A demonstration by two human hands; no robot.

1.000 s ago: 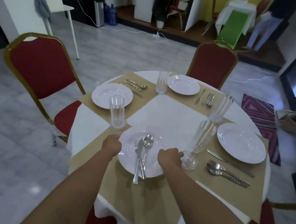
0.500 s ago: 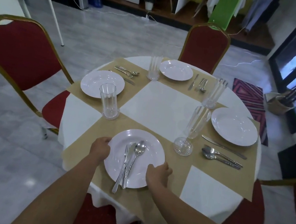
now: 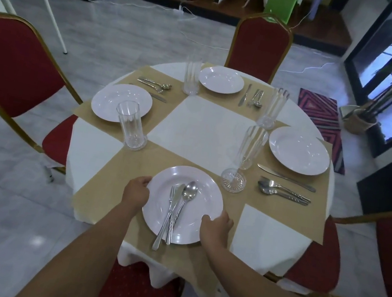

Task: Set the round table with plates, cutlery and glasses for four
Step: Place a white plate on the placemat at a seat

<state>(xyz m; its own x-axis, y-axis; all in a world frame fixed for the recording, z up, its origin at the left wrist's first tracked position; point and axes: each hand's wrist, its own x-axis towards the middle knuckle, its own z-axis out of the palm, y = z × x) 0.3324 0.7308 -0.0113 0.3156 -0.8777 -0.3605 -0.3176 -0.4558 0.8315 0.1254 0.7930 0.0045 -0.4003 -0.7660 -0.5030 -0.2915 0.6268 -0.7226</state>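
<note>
Your left hand (image 3: 136, 191) and right hand (image 3: 217, 225) each grip the plate (image 3: 204, 201), fingers (image 3: 145, 180) curled over its left and lower-right rim. The plate is at lower centre of the frame, cutlery (image 3: 173, 211) lying on it.

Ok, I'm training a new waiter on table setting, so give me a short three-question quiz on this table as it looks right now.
1. Pick one: the near place's cutlery lies A) on the near plate, B) right of it, C) left of it.
2. True or false: the left hand and the right hand both grip that plate's rim.
3. How many glasses stand on the table?
Key: 1 A; 2 true; 3 four.
</note>
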